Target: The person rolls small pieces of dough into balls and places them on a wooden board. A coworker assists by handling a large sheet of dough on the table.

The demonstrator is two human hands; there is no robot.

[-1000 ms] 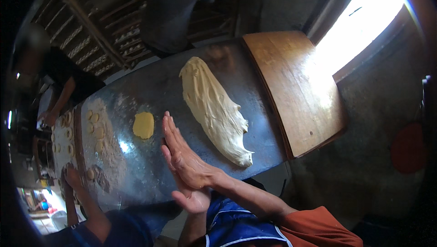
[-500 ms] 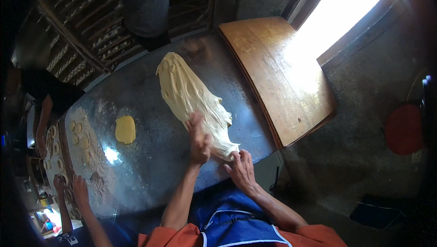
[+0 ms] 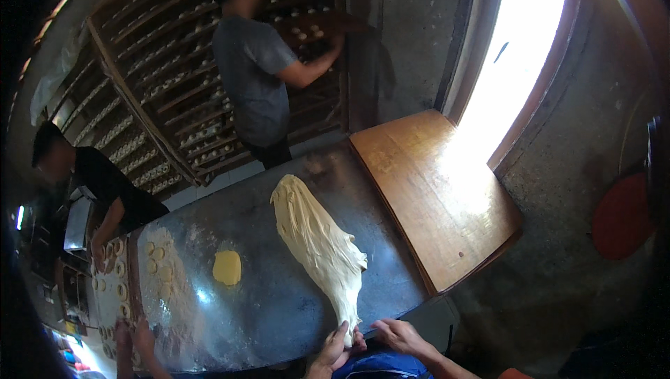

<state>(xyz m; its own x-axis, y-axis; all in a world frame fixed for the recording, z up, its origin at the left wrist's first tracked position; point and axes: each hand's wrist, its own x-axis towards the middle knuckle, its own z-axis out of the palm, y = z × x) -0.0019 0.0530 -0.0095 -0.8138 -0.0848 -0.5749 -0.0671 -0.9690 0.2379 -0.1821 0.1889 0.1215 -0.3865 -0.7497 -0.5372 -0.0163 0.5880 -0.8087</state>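
A long, pale mass of soft dough point(image 3: 317, 246) lies stretched across the dark metal table point(image 3: 269, 316), broad at its far end and narrowing toward me. My left hand point(image 3: 335, 351) is closed around the narrow near end, at the table's front edge. Just to the right of that end, my right hand point(image 3: 405, 339) is apart from the dough, its fingers loosely bent and pointing left with nothing seen in them. Left of the dough sits a flat, yellow, rounded slab point(image 3: 227, 268).
Wooden boards point(image 3: 436, 197) are stacked on the table's right end. Flour and several small dough rounds point(image 3: 155, 253) lie at left, beside a tray of dough rings point(image 3: 120, 288). A co-worker's hands point(image 3: 143, 340) are there. Two people stand beyond, near racks point(image 3: 167, 93) of dough pieces.
My view has tilted up, showing more of the racks and people. My left hand has come from the dough's side to grip its near end; my right hand has let go of that end.
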